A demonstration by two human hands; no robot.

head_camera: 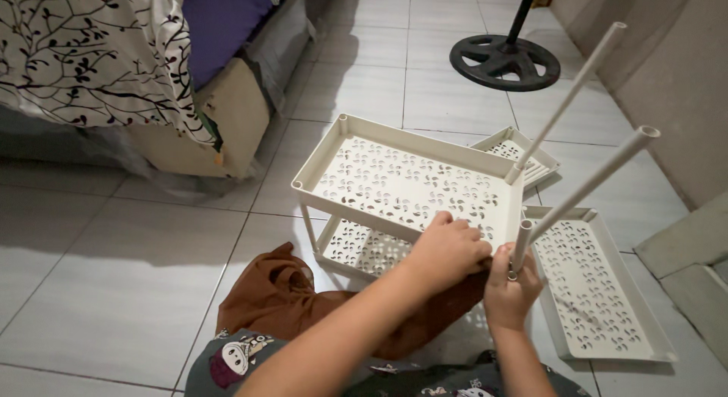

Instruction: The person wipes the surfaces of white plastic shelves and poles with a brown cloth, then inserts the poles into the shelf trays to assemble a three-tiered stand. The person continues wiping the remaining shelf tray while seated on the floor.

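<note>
Over a pale tiled floor (114, 253), seen from my head camera, I am working at a cream plastic shelf rack (409, 185), which I use as the landmark. My left hand (447, 249) lies curled and palm-down on the near rim of the rack's top tray, pressing on it. My right hand (509, 291) sits at the rack's near right corner, its fingers closed around the base of a white plastic pole (584, 192) that slants up and away to the right. A second pole (569, 94) rises from the rack's far right corner, roughly parallel to the first. To do this well, I judge that the pole should be brought upright over its corner socket while the left hand keeps the tray steady, since it leans now. Beneath the top tray a lower tray (356, 249) shows. Just right of the rack lies a loose tray (599, 298), and another tray (523, 154) peeks out behind it. Brown cloth (273, 298) is bunched at the rack's near left side. Far beyond stands a round black fan base (504, 61).
</note>
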